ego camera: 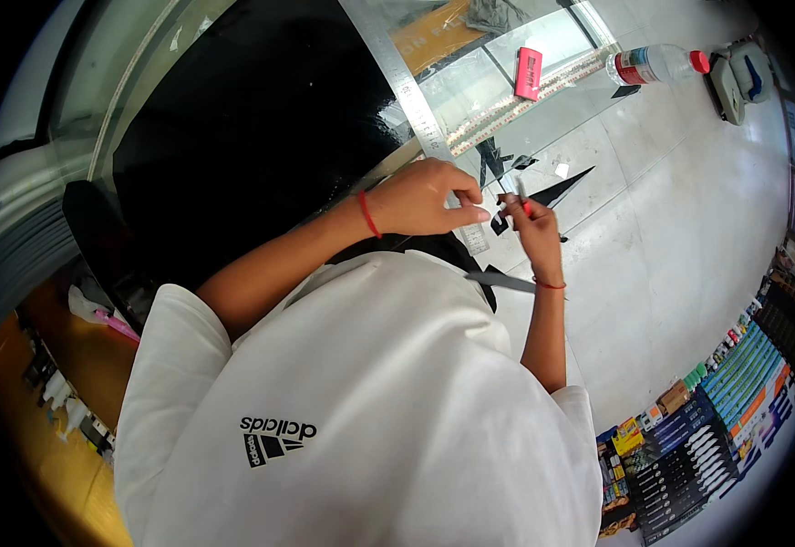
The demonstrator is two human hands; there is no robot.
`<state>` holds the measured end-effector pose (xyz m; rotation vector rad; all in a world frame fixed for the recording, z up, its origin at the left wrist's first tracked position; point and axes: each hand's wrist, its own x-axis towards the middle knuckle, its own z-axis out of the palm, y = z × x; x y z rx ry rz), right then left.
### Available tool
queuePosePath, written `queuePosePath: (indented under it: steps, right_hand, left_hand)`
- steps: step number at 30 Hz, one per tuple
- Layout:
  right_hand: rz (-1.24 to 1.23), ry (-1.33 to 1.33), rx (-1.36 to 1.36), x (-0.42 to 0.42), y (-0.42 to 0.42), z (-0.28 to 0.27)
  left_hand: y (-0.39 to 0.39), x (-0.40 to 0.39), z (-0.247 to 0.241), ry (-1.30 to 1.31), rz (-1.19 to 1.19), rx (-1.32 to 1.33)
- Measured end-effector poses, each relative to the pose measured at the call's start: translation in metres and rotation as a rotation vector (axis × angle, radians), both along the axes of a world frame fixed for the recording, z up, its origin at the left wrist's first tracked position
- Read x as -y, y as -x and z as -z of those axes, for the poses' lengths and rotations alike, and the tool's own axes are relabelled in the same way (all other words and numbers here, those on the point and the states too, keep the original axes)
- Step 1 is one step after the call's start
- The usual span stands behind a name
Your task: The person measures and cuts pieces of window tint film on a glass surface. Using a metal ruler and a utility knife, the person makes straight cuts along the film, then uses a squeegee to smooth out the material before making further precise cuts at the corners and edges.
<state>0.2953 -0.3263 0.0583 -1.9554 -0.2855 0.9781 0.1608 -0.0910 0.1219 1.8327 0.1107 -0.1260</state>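
Note:
My left hand [432, 198] is over the metal ruler's near end, its thumb and index finger curved towards each other; no object shows between them. My right hand [534, 222] grips a small red-handled cutting tool [526, 207], just right of my left fingertips. The long steel ruler [408, 96] lies across the glass along the edge of a large sheet of black film [254, 123]. Below my hands, black film scraps [561, 191] lie on the floor. A dark strip [503, 280] passes by my right wrist; what it is I cannot tell.
On the glass counter [555, 116] lie a pink box [528, 74] and a plastic bottle with a red cap [654, 64]. A grey plastic bag [493, 15] is at the top. Stacked boxes [678, 465] stand at the lower right, and a seat-like grey object [739, 78] at the upper right.

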Motion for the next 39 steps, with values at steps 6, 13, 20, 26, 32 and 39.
queuePosePath:
  steps: [6, 13, 20, 26, 32, 39]
  right_hand:
    - [0.037, -0.02, -0.048, -0.024, 0.059, 0.026]
    - [0.154, -0.109, 0.107, -0.012, 0.008, 0.005]
    - [0.139, -0.02, 0.14, -0.002, -0.025, 0.029]
    - [0.115, -0.021, 0.159, -0.001, -0.022, 0.041]
    - [0.127, 0.001, 0.191, -0.001, -0.029, 0.033]
    - [0.127, 0.056, 0.25, 0.007, -0.054, 0.012]
  left_hand:
    - [0.053, -0.016, -0.003, -0.002, -0.331, -0.094]
    - [0.088, 0.007, 0.003, 0.037, -0.519, -0.185]
    - [0.091, 0.025, 0.008, -0.034, -0.487, -0.11]
    - [0.099, 0.031, 0.013, -0.077, -0.561, -0.065]
    - [0.062, 0.01, 0.02, -0.744, -0.517, 0.046]
    - [0.015, 0.018, 0.05, -0.419, -0.012, 0.243]
